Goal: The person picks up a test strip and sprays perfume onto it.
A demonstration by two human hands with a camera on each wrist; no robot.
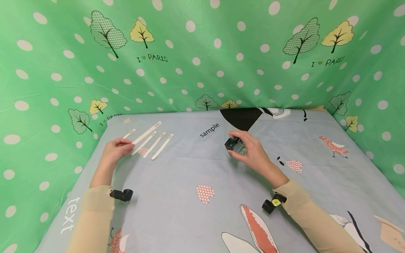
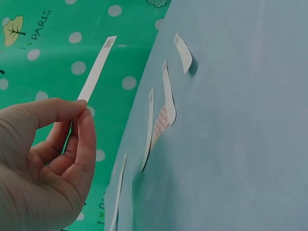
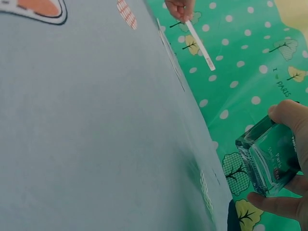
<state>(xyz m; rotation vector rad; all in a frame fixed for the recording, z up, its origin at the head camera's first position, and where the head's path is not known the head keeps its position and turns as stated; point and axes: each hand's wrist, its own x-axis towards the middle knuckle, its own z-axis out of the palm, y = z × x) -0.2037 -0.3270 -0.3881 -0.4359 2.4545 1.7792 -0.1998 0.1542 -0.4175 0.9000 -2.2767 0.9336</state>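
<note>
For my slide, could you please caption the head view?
Left hand pinches a paper strip; right hand holds a glass bottle.

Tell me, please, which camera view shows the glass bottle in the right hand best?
The right wrist view: the glass bottle fills the corner close up, clear walls and printed lettering visible, pinched in the right hand. The head view shows it small and dark, half hidden by fingers. The left wrist view does not show it.

The person is wearing thin, close-fitting beige sleeves (image 1: 91, 218) reaching down to both wrists. A small black camera (image 1: 121, 194) is sitting strapped at the left wrist, and another black camera (image 1: 272, 203) with a yellow round sticker is sitting at the right wrist.
</note>
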